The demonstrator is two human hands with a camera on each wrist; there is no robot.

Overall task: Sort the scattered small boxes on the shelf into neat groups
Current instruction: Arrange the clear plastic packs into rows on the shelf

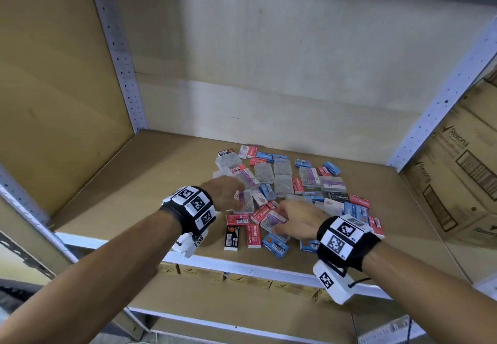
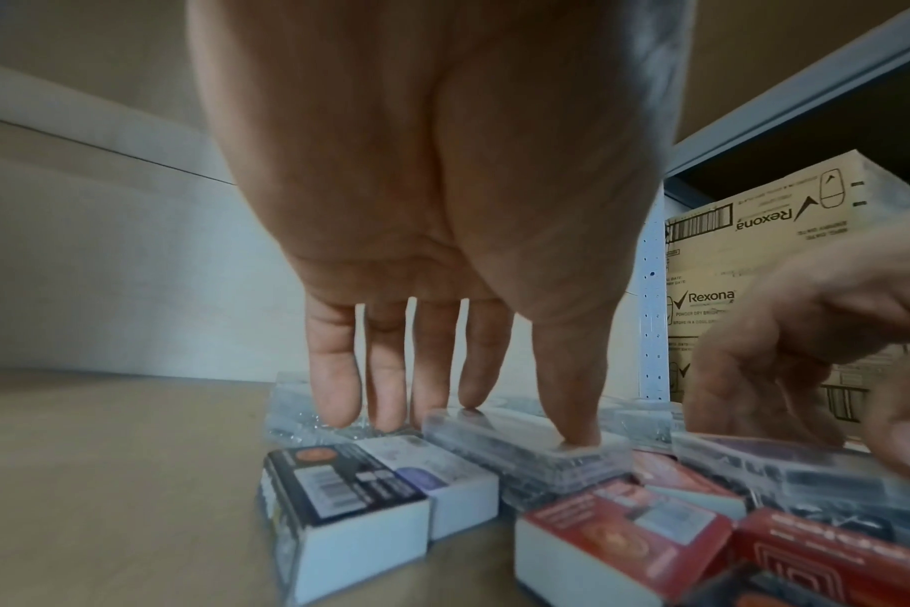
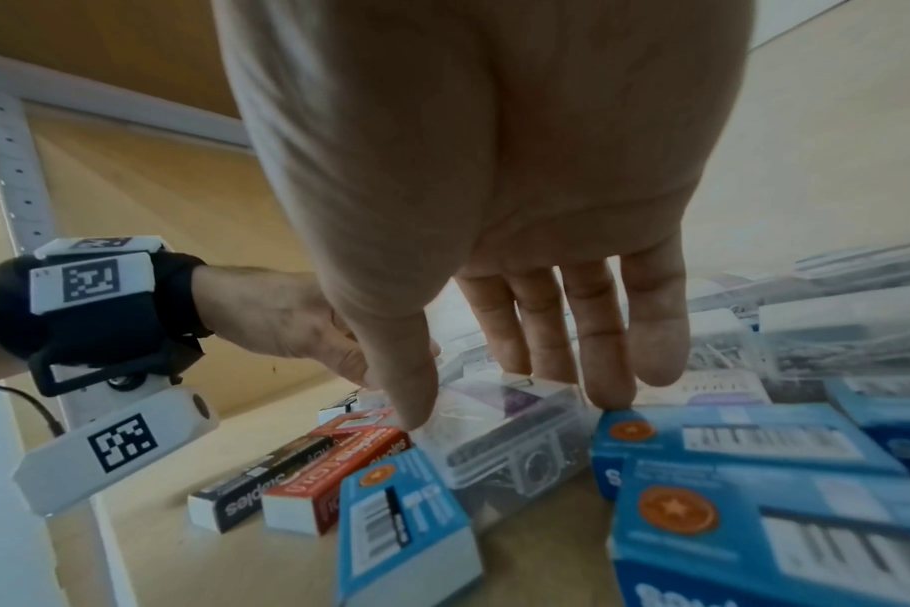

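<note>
Many small boxes lie scattered on the brown shelf board (image 1: 139,182): red (image 1: 238,219), blue (image 1: 274,242) and black (image 1: 233,237) staple boxes, plus clear plastic cases of clips (image 1: 282,182). My left hand (image 1: 239,201) reaches down with straight fingers. Its thumb tip and index tip rest on the lid of a clear case (image 2: 525,451) at the pile's left side. My right hand (image 1: 279,222) pinches another clear case with a purple label (image 3: 505,435), thumb on one side and fingers on the other. A blue box (image 3: 733,435) touches those fingers (image 3: 609,386).
The left half of the shelf board is bare up to the perforated metal post (image 1: 118,55). A white metal rail (image 1: 242,265) marks the front edge. Large Rexona cartons (image 1: 457,182) stand beyond the right post. Brown cartons (image 1: 242,280) sit on the shelf below.
</note>
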